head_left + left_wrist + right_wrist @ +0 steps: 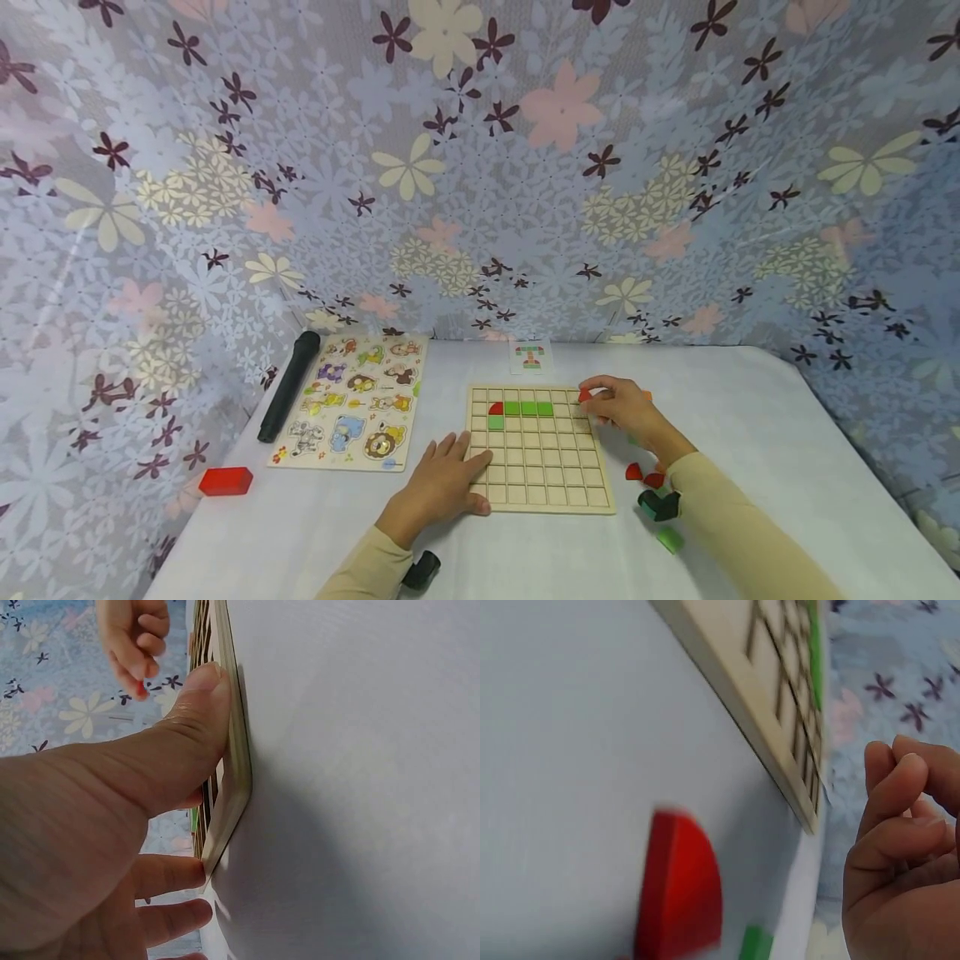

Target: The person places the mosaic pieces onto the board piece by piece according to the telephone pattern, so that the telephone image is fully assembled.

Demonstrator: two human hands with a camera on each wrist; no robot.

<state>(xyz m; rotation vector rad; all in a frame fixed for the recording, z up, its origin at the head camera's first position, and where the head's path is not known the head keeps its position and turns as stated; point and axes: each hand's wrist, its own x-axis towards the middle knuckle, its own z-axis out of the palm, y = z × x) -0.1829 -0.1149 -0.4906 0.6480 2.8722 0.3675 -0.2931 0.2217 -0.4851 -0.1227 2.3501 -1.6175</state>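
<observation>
My left hand (442, 479) rests with its fingers on the left edge of a wooden grid board (540, 467), its thumb at the front corner. My right hand (618, 408) pinches a small red piece (584, 395) over the board's upper right edge. Within the grid sit a red quarter-round block (496, 408), a row of green square blocks (528, 408) to its right, and one green block (496, 422) below it. Loose red quarter-round blocks (633, 472) lie right of the board, one of them large in the right wrist view (682, 885).
Behind the board lies a pattern card (531, 357). An animal puzzle board (360, 400), a black tube (291, 385) and a red box (226, 481) are on the left. A green block (670, 540) lies near my right sleeve. A flowered curtain (480, 208) hangs behind the table.
</observation>
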